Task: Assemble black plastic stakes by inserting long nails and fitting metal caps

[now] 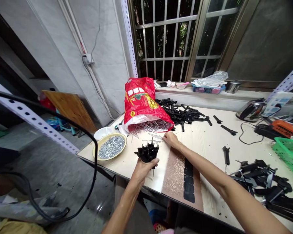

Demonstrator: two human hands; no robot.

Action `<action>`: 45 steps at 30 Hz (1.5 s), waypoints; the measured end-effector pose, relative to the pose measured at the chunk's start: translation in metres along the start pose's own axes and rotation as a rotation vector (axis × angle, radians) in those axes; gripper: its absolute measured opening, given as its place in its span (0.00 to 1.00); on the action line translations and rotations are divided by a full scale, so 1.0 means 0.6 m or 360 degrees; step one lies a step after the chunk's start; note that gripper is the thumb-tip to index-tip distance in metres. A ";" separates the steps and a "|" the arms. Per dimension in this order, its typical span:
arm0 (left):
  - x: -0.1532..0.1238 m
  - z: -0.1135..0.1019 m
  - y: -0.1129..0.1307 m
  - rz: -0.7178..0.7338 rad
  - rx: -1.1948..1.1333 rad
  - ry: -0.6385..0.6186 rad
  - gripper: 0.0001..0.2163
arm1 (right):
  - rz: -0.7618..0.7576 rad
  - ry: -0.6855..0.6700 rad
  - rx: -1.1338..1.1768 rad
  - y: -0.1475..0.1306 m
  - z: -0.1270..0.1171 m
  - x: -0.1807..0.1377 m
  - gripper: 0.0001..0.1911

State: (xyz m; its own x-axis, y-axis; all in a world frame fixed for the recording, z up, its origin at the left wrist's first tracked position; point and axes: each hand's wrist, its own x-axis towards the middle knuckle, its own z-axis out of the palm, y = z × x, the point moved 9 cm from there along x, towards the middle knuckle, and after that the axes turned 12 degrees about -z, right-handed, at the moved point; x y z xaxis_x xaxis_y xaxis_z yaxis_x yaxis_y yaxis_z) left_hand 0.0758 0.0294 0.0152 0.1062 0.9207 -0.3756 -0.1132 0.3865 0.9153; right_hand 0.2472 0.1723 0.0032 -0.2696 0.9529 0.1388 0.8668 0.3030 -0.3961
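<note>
My left hand point(144, 169) is closed around a fanned bundle of black plastic parts point(147, 152), held upright above the table's front edge. My right hand point(171, 139) reaches forward with its fingers pinched on thin metal pins point(153, 136) lying loose on the table. These pins spill from the mouth of a red plastic bag point(141, 104) lying on its side just beyond the hand.
A yellow dish of small metal pieces point(111, 147) and a white bowl point(102, 132) sit at the left corner. Piles of black parts point(183, 113) lie behind the bag and at the right point(263, 178). A green basket point(289, 154), kettle point(251, 110) and cables stand far right.
</note>
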 end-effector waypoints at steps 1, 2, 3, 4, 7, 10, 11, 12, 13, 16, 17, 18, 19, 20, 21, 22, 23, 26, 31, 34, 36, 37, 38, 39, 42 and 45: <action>-0.001 -0.001 -0.004 -0.0029 -0.0020 -0.0008 0.14 | 0.0041 0.0019 -0.0001 0.002 0.009 0.001 0.08; -0.001 -0.003 -0.010 -0.0078 -0.0067 -0.0032 0.14 | 0.0073 0.0042 0.0001 0.003 0.013 0.003 0.07; -0.001 -0.004 -0.017 -0.0142 -0.0139 -0.0063 0.14 | 0.0092 0.0068 0.0010 0.004 0.012 0.004 0.07; -0.001 -0.006 -0.023 -0.0209 -0.0223 -0.0087 0.15 | 0.0096 0.0099 0.0025 0.002 0.007 0.004 0.07; 0.001 -0.016 -0.038 -0.0354 -0.0388 -0.0085 0.17 | 0.0041 0.0235 0.0089 -0.014 -0.034 -0.004 0.12; 0.008 -0.020 -0.046 -0.0378 -0.0355 -0.0045 0.18 | -0.0224 0.0425 0.0415 -0.068 -0.094 -0.030 0.21; 0.011 -0.019 -0.047 -0.0357 -0.0336 -0.0037 0.18 | -0.0366 0.0490 0.0639 -0.095 -0.115 -0.044 0.22; 0.014 -0.018 -0.045 -0.0319 -0.0313 -0.0026 0.18 | -0.0516 0.0549 0.0896 -0.122 -0.134 -0.060 0.22; 0.016 -0.016 -0.042 -0.0267 -0.0291 -0.0012 0.18 | -0.0628 0.0602 0.1104 -0.146 -0.151 -0.076 0.22; 0.018 -0.006 -0.028 -0.0134 -0.0178 0.0021 0.17 | -0.0773 0.0706 0.1347 -0.192 -0.175 -0.116 0.19; 0.016 -0.003 -0.022 -0.0098 -0.0131 0.0033 0.16 | -0.0786 0.0718 0.1337 -0.200 -0.175 -0.125 0.17; 0.014 -0.001 -0.016 -0.0064 -0.0085 0.0048 0.14 | -0.0796 0.0711 0.1316 -0.206 -0.171 -0.130 0.16; 0.012 0.000 -0.009 -0.0028 -0.0038 0.0067 0.13 | -0.0800 0.0697 0.1296 -0.210 -0.165 -0.134 0.15; 0.010 0.000 -0.002 0.0011 0.0005 0.0091 0.12 | -0.0804 0.0685 0.1278 -0.212 -0.159 -0.137 0.15; 0.009 -0.001 0.004 0.0052 0.0045 0.0121 0.11 | -0.0813 0.0678 0.1261 -0.213 -0.153 -0.139 0.14; 0.007 -0.002 0.010 0.0088 0.0084 0.0151 0.10 | -0.0827 0.0680 0.1241 -0.215 -0.150 -0.142 0.14; 0.006 -0.005 0.015 0.0118 0.0118 0.0178 0.10 | -0.0847 0.0685 0.1214 -0.216 -0.148 -0.144 0.13; 0.002 -0.015 0.026 0.0170 0.0143 0.0240 0.09 | -0.0921 0.0701 0.1143 -0.217 -0.149 -0.149 0.10; -0.014 -0.038 0.036 0.0163 0.0091 0.0303 0.12 | -0.0733 0.0715 0.0610 -0.157 -0.127 -0.108 0.11; -0.020 -0.049 0.033 0.0169 0.0068 0.0350 0.12 | -0.0668 0.0376 0.0060 -0.126 -0.055 -0.062 0.08; -0.020 -0.055 0.026 0.0148 0.0077 0.0395 0.13 | -0.0698 0.0252 -0.0031 -0.118 -0.012 -0.042 0.09; -0.019 -0.058 0.021 0.0131 0.0078 0.0422 0.13 | -0.0721 0.0230 -0.0027 -0.119 0.003 -0.035 0.10; -0.019 -0.061 0.018 0.0120 0.0075 0.0430 0.13 | -0.0743 0.0211 -0.0030 -0.123 0.015 -0.029 0.11; -0.019 -0.061 0.016 0.0112 0.0054 0.0415 0.13 | -0.0767 0.0196 -0.0029 -0.128 0.024 -0.025 0.13; -0.017 -0.056 0.013 0.0066 -0.0092 0.0272 0.15 | -0.0837 0.0183 0.0014 -0.144 0.036 -0.015 0.16; -0.014 -0.050 0.008 -0.0028 -0.0166 0.0151 0.16 | -0.0866 0.0218 0.0089 -0.147 0.031 -0.010 0.16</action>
State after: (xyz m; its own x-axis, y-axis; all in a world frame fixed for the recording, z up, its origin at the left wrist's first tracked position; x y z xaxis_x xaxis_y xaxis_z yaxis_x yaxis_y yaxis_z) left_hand 0.0447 0.0249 0.0185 0.0159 0.9127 -0.4082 -0.2147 0.4019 0.8902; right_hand 0.1645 0.1399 0.0203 -0.6113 0.6498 0.4517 0.5934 0.7540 -0.2816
